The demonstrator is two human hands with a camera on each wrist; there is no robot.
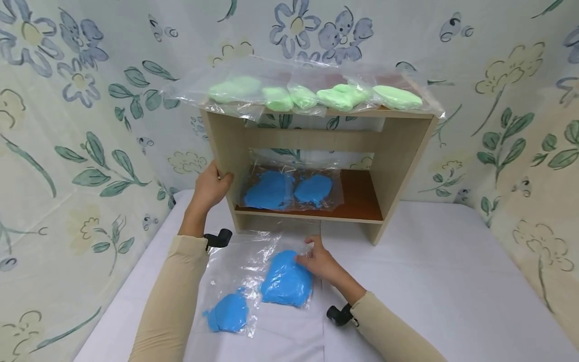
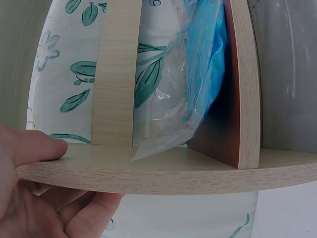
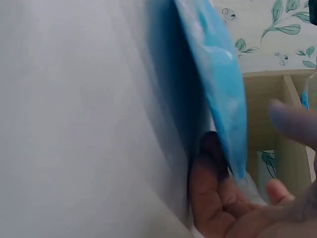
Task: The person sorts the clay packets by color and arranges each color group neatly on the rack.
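Observation:
My left hand (image 1: pixel 210 186) grips the left side panel of a small wooden shelf (image 1: pixel 407 161), thumb on the inner face and fingers outside in the left wrist view. On the table, my right hand (image 1: pixel 323 264) is at the right edge of a clear bag of blue stuff (image 1: pixel 286 281). In the right wrist view its fingers (image 3: pixel 205 191) are tucked under that bag, while the thumb (image 3: pixel 292 124) stands apart above it. A smaller blue bag (image 1: pixel 229 312) lies to the left. What the blue stuff is, I cannot tell.
Two more blue-filled bags (image 1: pixel 269 190) lie on the shelf's brown lower board (image 1: pixel 357 193). Along its top sit several clear bags of pale green stuff (image 1: pixel 344 96), overhanging the front edge. White cloth (image 1: pixel 443 281) covers the table; floral curtains (image 1: pixel 511 151) stand behind and at the sides.

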